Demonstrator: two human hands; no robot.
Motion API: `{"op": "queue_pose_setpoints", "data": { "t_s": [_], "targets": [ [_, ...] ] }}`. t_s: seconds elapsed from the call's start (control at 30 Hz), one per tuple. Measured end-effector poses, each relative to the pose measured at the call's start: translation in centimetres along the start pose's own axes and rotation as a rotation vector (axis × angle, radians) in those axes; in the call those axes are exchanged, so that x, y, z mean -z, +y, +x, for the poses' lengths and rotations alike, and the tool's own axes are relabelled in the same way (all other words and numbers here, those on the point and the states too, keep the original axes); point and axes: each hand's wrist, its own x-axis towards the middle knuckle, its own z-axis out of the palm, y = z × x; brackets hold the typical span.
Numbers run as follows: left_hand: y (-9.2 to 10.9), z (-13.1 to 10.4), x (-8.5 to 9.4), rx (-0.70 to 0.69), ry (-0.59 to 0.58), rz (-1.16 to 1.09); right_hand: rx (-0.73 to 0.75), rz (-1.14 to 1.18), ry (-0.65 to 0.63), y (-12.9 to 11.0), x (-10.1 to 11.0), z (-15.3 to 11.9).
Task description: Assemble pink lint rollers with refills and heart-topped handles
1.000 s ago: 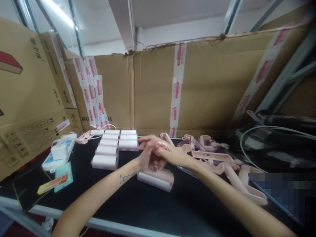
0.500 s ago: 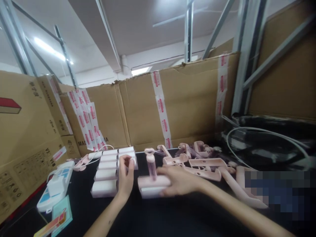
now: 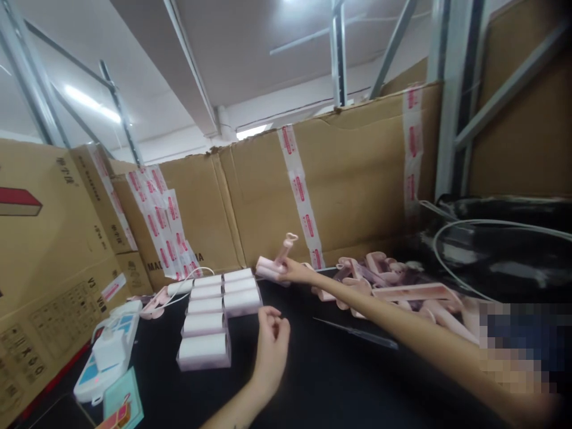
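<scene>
Near the back of the black table, my right hand (image 3: 292, 271) is closed on a pink roller (image 3: 270, 268), whose handle with a looped end points up. My left hand (image 3: 273, 336) hovers over the table in front, fingers curled; whether anything small is between them is hidden. To its left, white rolls (image 3: 203, 345) in pale pink holders lie in a column, with more white rolls (image 3: 241, 298) in a second column beside it. Pink handle parts (image 3: 415, 293) are heaped at the right, partly behind my right forearm.
A thin pointed tool (image 3: 366, 336) lies right of my left hand. A power strip (image 3: 105, 357) and a teal packet (image 3: 125, 396) sit at the left. Cardboard walls (image 3: 263, 202) stand behind; a white cable (image 3: 447, 226) loops over black plastic at the right.
My right hand has carried the pink roller away to the back of the table. My left hand has left the white rolls and moved right and nearer. The pointed tool now shows.
</scene>
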Motion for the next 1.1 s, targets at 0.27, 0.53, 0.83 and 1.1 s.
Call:
{"op": "queue_pose_setpoints", "data": {
  "t_s": [0.27,0.53,0.83,1.1],
  "targets": [
    [1.4,0.8,3.3,-0.467,0.023,1.199,0.060,-0.324,-0.046,0.3,0.7,2.1],
    [1.3,2.3,6.1,-0.440,0.055,1.479,0.322,-0.222,0.094,-1.4,2.6,-7.8],
    [3.4,-0.4,3.0,-0.545,-0.331,0.938,0.386,0.028,-0.031,-4.1,1.7,-18.3],
    [1.8,1.7,4.8,-0.101,-0.266,0.429,0.128,0.329,0.053,-2.3,0.3,-17.9]
  ]
}}
